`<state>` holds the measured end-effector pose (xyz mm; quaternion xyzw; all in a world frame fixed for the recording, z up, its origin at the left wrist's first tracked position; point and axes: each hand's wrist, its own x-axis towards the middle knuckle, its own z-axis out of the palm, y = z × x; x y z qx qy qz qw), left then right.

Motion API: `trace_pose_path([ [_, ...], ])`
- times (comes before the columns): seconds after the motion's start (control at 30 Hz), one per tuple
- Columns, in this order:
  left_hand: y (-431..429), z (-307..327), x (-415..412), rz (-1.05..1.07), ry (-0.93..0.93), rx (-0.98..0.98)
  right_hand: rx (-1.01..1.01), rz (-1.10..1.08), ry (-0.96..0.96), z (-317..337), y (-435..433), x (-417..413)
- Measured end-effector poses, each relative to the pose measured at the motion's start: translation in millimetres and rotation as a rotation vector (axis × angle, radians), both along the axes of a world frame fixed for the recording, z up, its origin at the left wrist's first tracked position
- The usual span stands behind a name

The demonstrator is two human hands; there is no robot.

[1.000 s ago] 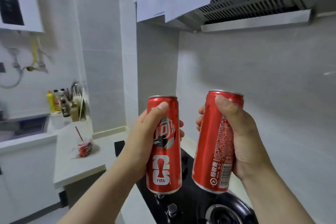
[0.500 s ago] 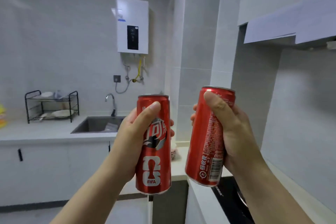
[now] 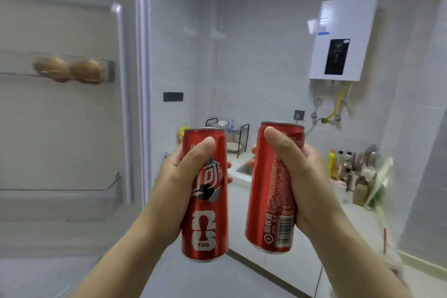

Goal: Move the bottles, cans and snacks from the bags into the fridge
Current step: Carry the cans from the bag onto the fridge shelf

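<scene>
I hold two slim red cans upright in the air, just beside each other but apart. My left hand (image 3: 183, 176) wraps the left can (image 3: 205, 201), which reads "FIFA" under a white trophy shape; my right hand (image 3: 297, 176) wraps the right can (image 3: 271, 201), barcode and small print facing me. Left of my grip stands the open fridge door (image 3: 72, 128), smooth white plastic with clear shelf rails, two brown eggs (image 3: 70, 70) on the upper one. Beyond the cans lie a counter (image 3: 350, 215) and a wall heater (image 3: 343, 38).
</scene>
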<state>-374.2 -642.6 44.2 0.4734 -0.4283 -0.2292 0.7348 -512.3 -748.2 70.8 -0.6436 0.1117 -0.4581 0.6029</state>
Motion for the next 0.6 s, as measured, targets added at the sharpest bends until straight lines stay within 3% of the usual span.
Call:
trace_pose_path([
  [0.3,68,-12,38,0.467,0.057,0.041,0.003,0.451,0.026,-15,14,103],
  [0.6,177,-25,35,0.908,0.098,0.073,-0.046,0.763,0.056,-32,109,174],
])
